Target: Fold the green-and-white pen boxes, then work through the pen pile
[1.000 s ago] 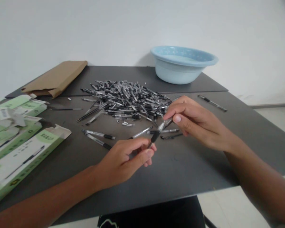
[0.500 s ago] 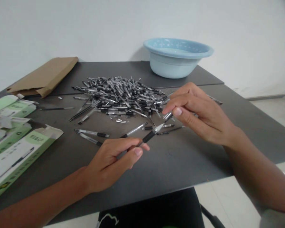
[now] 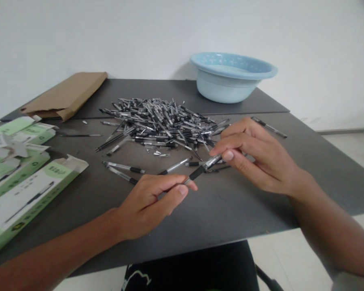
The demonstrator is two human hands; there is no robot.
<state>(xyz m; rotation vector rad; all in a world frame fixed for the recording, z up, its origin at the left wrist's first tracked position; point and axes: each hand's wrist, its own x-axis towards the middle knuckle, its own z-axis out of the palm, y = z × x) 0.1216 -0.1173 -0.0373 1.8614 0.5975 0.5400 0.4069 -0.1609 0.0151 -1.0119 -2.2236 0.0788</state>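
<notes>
My left hand (image 3: pixel 153 206) is closed around the barrel of a pen (image 3: pixel 197 173) with a black grip, its front end pointing up to the right. A clear pen cap (image 3: pixel 212 161) sits over that front end, pinched between the thumb and fingers of my right hand (image 3: pixel 262 163). The two hands face each other above the table's front half. Just beyond them several loose pens (image 3: pixel 124 167) lie on the table, in front of a big heap of pens and pen parts (image 3: pixel 164 117).
A light blue basin (image 3: pixel 227 87) stands at the back right. Opened green and white pen boxes (image 3: pixel 33 198) are stacked at the left, with a brown paper package (image 3: pixel 69 95) behind them. One pen (image 3: pixel 269 127) lies apart on the dark table (image 3: pixel 224 210), beyond my right hand.
The cap in my right hand has slid from the pen's tip down over its front end. The view has shifted slightly, moving everything a little to the right.
</notes>
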